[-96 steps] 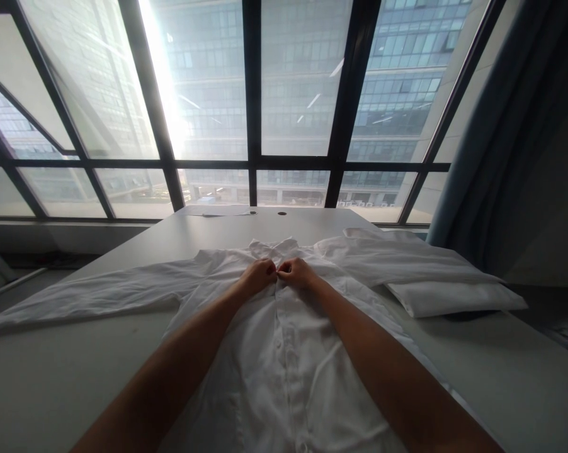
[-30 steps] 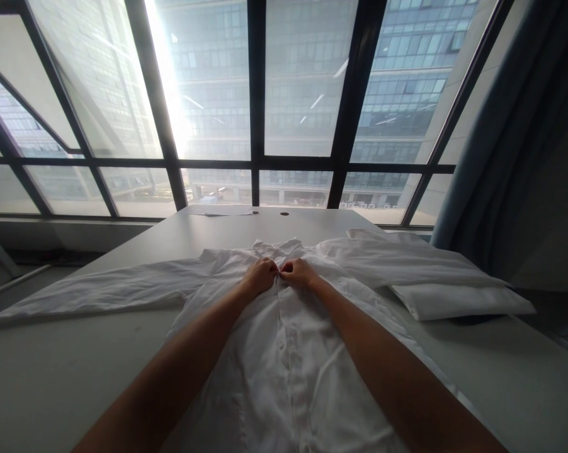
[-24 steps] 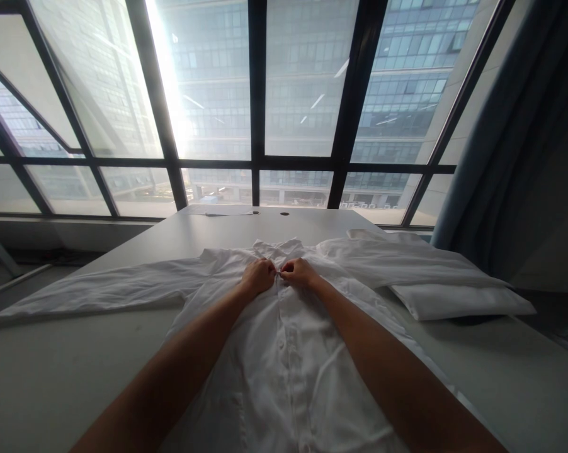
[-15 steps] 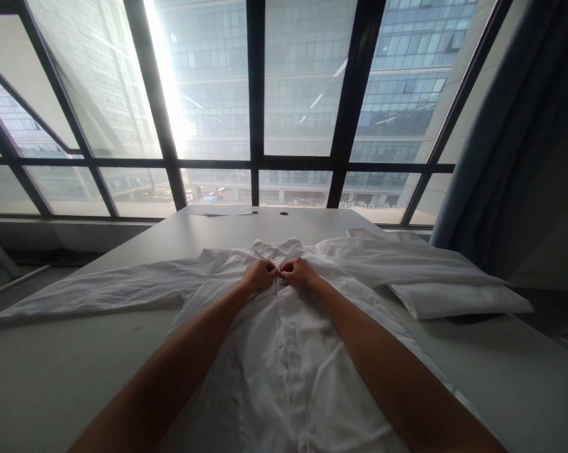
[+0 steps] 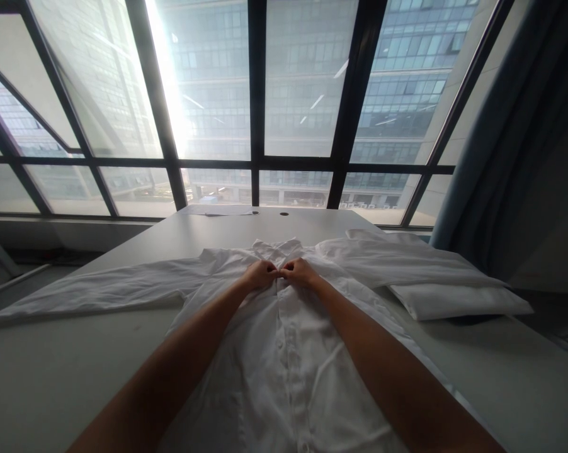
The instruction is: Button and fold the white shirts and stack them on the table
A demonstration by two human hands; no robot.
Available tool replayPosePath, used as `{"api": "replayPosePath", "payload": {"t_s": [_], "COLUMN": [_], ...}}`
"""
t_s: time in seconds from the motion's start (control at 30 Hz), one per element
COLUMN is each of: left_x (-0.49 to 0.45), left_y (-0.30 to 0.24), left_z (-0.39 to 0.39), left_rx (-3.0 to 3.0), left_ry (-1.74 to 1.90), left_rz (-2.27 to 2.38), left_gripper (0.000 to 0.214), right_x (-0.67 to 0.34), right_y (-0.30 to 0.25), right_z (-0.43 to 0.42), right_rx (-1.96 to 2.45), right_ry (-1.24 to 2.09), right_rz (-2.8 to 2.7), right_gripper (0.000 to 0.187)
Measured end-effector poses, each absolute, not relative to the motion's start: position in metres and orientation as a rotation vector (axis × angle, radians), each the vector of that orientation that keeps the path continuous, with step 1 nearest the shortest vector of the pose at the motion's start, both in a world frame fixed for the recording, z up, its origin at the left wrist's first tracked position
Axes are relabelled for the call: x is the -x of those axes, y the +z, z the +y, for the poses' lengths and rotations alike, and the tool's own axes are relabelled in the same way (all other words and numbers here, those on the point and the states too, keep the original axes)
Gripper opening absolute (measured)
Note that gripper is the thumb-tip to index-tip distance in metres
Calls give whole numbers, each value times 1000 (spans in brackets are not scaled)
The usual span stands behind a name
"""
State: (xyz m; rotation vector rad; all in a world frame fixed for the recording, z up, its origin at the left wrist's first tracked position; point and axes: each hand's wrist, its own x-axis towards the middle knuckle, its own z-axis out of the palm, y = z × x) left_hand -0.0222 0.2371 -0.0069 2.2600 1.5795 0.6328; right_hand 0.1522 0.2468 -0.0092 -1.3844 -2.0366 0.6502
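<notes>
A white button-up shirt (image 5: pixel 265 352) lies front up on the table, its collar (image 5: pixel 277 248) at the far end and both sleeves spread to the sides. Just below the collar, my left hand (image 5: pixel 260 275) pinches the left side of the button placket. My right hand (image 5: pixel 299 272) pinches the placket from the other side, and the fingertips of both hands meet there. The fingers hide whatever button or buttonhole lies between them. Farther down the front, small buttons show along the placket (image 5: pixel 291 371).
The shirt rests on a white table (image 5: pixel 90 358). Folded white cloth (image 5: pixel 458 299) lies under the right sleeve. Paper (image 5: pixel 227 211) sits at the far edge beside a round dark hole (image 5: pixel 284 214). Beyond stand black-framed windows, with a blue curtain (image 5: pixel 482 157) at right.
My hands stay at the same spot below the collar; only the fingertips have shifted slightly, the left fingers reaching a little closer to the right. The shirt lies as before.
</notes>
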Motion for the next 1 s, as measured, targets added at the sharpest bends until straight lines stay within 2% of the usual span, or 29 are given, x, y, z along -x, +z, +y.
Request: {"api": "replayPosePath", "payload": {"t_s": [0.23, 0.57, 0.8, 1.0], "left_x": [21, 15, 18, 21], "left_y": [-2, 2, -5, -16], "left_z": [234, 232, 237, 243], "left_rx": [-2303, -2262, -2114, -2452], "left_ry": [570, 536, 620, 689], "left_rz": [1576, 1675, 1666, 1584], "left_gripper": [32, 32, 29, 28], "right_x": [-154, -148, -147, -152], "right_y": [-12, -16, -14, -18], "right_z": [250, 257, 253, 254], "right_rx": [1334, 1452, 1499, 1302], "right_ry": [708, 766, 781, 858], "right_rz": [-2072, -1920, -1870, -1925], "right_gripper": [26, 25, 27, 21]}}
